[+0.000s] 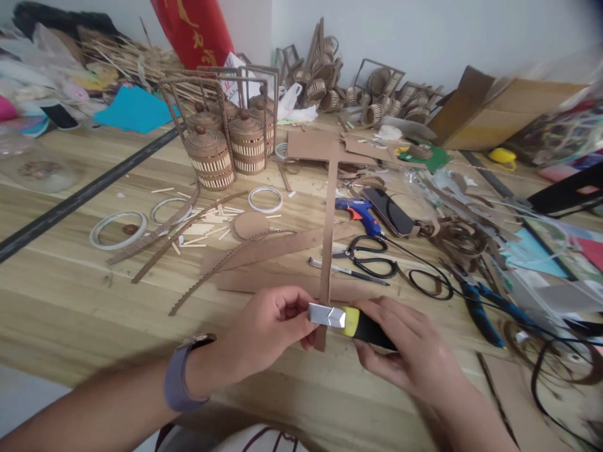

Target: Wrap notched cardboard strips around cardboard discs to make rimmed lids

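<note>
My right hand [409, 339] is wrapped round a utility knife [372, 328] with a black and yellow handle and a silver metal front. The knife lies crosswise over a narrow cardboard strip [328, 251], and its metal end points left. My left hand [268, 323], with a watch on the wrist, pinches at the strip's near end; the thumb meets the knife's metal end. Whether the blade is out cannot be seen. From there the strip runs away from me to a cardboard sheet [311, 145]. Beneath it lie wider cardboard pieces [277, 251] and a pen [351, 271].
Black-handled scissors [377, 266], a blue glue gun [360, 212], a phone [390, 212] and pliers [483, 314] lie to the right. Left are lidded cardboard lanterns [210, 157], tape rolls [117, 230] and small wooden sticks [202, 229]. An open cardboard box [499, 116] stands behind.
</note>
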`<state>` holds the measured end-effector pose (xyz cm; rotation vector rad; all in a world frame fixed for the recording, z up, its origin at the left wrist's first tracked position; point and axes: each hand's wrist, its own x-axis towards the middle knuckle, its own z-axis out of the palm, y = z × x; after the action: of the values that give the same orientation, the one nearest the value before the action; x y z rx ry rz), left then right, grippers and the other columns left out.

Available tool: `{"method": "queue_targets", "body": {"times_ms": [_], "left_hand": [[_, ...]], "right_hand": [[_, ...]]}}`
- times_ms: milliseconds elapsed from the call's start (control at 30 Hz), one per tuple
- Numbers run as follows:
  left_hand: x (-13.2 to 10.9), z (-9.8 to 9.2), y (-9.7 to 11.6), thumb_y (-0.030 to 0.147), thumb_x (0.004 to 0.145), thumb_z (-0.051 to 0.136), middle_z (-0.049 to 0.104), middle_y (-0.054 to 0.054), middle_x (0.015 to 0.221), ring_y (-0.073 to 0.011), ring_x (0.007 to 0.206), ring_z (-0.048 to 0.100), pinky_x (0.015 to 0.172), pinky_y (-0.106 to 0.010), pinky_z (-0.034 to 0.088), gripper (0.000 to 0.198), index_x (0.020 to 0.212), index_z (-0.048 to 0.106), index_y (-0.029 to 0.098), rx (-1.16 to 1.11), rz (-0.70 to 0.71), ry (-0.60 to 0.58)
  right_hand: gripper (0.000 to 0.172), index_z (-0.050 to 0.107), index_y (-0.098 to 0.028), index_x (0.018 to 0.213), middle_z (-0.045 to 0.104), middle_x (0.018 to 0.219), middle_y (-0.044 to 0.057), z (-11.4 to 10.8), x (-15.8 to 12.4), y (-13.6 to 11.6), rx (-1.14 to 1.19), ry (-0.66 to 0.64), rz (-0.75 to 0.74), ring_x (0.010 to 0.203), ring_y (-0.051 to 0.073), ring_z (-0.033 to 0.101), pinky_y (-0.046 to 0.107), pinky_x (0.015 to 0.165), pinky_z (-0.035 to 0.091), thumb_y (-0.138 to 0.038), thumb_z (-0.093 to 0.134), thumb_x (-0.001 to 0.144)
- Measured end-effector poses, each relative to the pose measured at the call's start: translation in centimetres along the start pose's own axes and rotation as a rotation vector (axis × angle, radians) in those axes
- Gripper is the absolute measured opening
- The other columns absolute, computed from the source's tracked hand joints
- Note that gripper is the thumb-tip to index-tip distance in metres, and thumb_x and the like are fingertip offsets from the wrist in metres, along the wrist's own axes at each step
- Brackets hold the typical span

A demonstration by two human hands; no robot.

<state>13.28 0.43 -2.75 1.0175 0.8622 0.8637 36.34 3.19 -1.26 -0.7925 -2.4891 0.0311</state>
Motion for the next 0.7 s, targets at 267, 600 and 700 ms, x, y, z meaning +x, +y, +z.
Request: {"method": "queue_targets", "body": {"times_ms": [267,600,700], "left_hand": [[-0.1,0.0,0.1,0.034,0.089,0.064,0.066,0.000,0.070,-0.0107,0.063,0.059,0.061,-0.022,0.046,0.020,0.082,0.063,0.016,0.008,0.007,0.003],[0.0,0.3,0.3,0.032,0.084,0.061,0.064,0.001,0.066,-0.0117,0.060,0.056,0.059,-0.023,0.043,0.017,0.075,0.057,0.017,0.115,-0.080,0.020],[-0.2,0.7,-0.2,0.029,0.082,0.061,0.062,0.002,0.064,-0.0116,0.059,0.055,0.056,-0.022,0.041,0.014,0.074,0.057,0.018,0.189,-0.107,-0.031]], "right_hand": [[0.026,0.058,-0.019,0.109,0.068,0.076,0.003,-0.4,0.0,0.8,-0.005,0.004,0.023,0.063,0.017,0.067,0.026,0.056,0.054,-0.017,0.053,0.084],[0.023,0.062,-0.022,0.111,0.072,0.083,0.004,-0.1,-1.2,1.3,0.260,0.083,0.455,0.068,0.019,0.069,0.026,0.056,0.054,-0.027,0.056,0.090],[0.031,0.062,-0.019,0.117,0.069,0.080,0.003,0.9,-0.9,0.2,0.571,0.111,0.695,0.056,0.014,0.061,0.023,0.044,0.046,-0.036,0.056,0.092]]}}
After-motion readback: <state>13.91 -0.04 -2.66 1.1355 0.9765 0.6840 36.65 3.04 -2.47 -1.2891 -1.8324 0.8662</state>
